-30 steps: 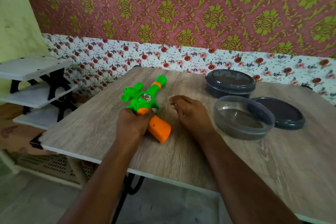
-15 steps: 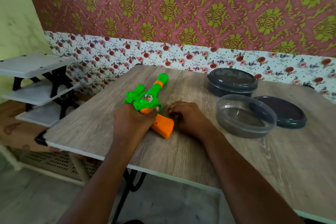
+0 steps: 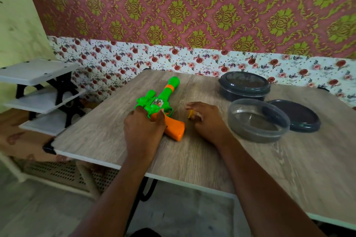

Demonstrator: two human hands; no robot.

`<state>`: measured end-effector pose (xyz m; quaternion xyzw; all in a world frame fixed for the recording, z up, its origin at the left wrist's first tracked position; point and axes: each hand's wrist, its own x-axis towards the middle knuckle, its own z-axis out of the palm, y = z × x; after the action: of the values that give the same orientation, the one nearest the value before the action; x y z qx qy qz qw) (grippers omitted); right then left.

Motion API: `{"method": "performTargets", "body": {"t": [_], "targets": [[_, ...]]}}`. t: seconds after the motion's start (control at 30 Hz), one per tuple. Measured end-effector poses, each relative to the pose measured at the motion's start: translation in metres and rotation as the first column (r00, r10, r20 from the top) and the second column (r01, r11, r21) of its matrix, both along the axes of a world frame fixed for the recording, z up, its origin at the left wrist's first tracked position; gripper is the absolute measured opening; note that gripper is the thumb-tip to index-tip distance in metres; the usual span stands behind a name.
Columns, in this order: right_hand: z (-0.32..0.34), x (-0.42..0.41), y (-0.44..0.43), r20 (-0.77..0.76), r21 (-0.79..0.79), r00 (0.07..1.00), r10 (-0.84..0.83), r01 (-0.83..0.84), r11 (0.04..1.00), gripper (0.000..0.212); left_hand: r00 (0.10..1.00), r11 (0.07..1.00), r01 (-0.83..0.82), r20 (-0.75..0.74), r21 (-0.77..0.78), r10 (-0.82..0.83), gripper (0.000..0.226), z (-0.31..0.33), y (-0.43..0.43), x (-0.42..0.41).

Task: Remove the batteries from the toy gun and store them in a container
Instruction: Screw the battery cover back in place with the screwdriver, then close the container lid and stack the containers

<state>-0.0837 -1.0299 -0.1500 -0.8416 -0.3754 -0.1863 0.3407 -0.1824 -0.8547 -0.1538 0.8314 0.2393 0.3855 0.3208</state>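
Note:
A green toy gun (image 3: pixel 165 92) with an orange handle (image 3: pixel 174 131) lies flat on the wooden table (image 3: pixel 202 161), barrel pointing away from me. My left hand (image 3: pixel 143 129) grips it where the green body meets the handle, thumb over the top. My right hand (image 3: pixel 208 121) rests on the table just right of the handle, fingers curled round a small yellow object (image 3: pixel 190 115); only its tip shows and I cannot tell what it is. An open clear round container (image 3: pixel 256 137) stands right of that hand. No batteries are visible.
A dark lid (image 3: pixel 297 116) lies beside the open container. A second container (image 3: pixel 244 87) with its lid on stands behind them. A white shelf rack (image 3: pixel 38 86) stands left of the table. The table's front edge runs under my forearms.
My right hand has shifted a little to the right, off the orange handle, and the yellow tip now shows under its fingers. My left hand stays on the gun.

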Motion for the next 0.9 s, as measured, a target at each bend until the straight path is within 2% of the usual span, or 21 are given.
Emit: {"method": "performTargets", "body": {"t": [0.1,0.2,0.3,0.43,0.53,0.6,0.63,0.67,0.73,0.83,0.9], "targets": [[0.006,-0.012,-0.012,0.034,0.103,0.992,-0.118,0.114,0.988,0.044,0.992,0.993,0.089,0.080,0.077,-0.095,0.032,0.004,-0.010,-0.003],[0.008,-0.023,-0.018,0.072,0.123,0.988,-0.136,0.127,0.984,0.044,0.963,0.970,0.200,0.154,0.139,-0.221,0.025,0.005,-0.023,-0.001],[0.014,-0.037,-0.025,0.098,0.208,0.980,-0.171,0.148,0.967,0.039,0.936,0.947,0.279,0.177,0.157,-0.305,0.018,0.010,-0.046,0.002],[0.021,-0.069,-0.051,0.211,0.326,0.934,-0.290,0.212,0.921,0.026,0.862,0.859,0.475,0.096,0.190,-0.497,0.019,0.011,-0.084,0.018],[0.023,-0.075,-0.091,0.284,0.359,0.860,-0.423,0.314,0.879,0.022,0.799,0.780,0.594,-0.028,0.195,-0.601,0.033,0.011,-0.115,0.028],[0.026,-0.066,-0.126,0.248,0.396,0.833,-0.495,0.379,0.836,0.030,0.768,0.749,0.639,-0.096,0.174,-0.633,0.041,0.012,-0.134,0.035],[0.028,-0.061,-0.142,0.222,0.411,0.817,-0.532,0.416,0.811,0.028,0.753,0.738,0.658,-0.124,0.154,-0.646,0.045,0.009,-0.140,0.040],[0.029,-0.056,-0.157,0.184,0.413,0.792,-0.582,0.475,0.777,0.025,0.739,0.730,0.673,-0.153,0.119,-0.657,0.050,0.008,-0.147,0.043],[0.032,-0.049,-0.181,0.058,0.371,0.731,-0.680,0.616,0.694,0.031,0.732,0.735,0.675,-0.188,0.066,-0.655,0.065,0.004,-0.157,0.046],[0.025,-0.022,-0.212,-0.219,0.191,0.647,-0.730,0.762,0.619,0.035,0.736,0.742,0.669,-0.174,0.043,-0.654,0.078,-0.005,-0.163,0.045],[0.019,0.000,-0.232,-0.271,-0.045,0.595,-0.757,0.777,0.627,0.046,0.729,0.737,0.676,-0.168,0.024,-0.663,0.082,-0.006,-0.161,0.042]]}}
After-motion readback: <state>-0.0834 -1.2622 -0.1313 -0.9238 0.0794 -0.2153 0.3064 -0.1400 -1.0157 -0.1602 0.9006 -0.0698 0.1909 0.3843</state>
